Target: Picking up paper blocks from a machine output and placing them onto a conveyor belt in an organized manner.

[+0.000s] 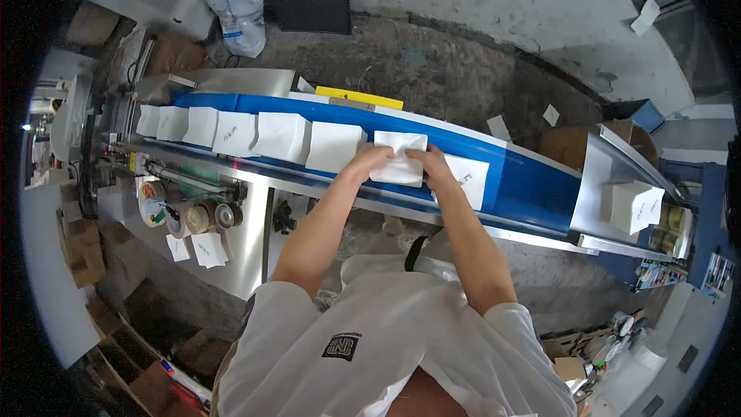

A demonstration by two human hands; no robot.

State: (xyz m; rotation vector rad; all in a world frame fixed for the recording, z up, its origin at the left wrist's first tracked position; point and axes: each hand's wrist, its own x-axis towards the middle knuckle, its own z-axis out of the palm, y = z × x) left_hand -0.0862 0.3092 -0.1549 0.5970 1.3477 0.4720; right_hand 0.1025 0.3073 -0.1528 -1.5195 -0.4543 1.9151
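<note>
Over a blue conveyor belt (532, 185), my left hand (372, 159) and my right hand (434, 164) grip a white square paper packet (399, 142) from its two sides. The fingers of both are closed, with the thumbs pressing near its middle. To the left of my hands, several white paper stacks (336, 145) stand in a row along the belt. A flat white sheet (468, 179) with dark marks lies on the belt beside my right hand, partly covered by it.
Another white stack (633, 207) rests on the metal plate (590, 185) at the belt's right end. Tape rolls (199, 218) and white slips (208, 249) sit on a steel table at the left. A yellow bar (360, 97) runs along the belt's far edge.
</note>
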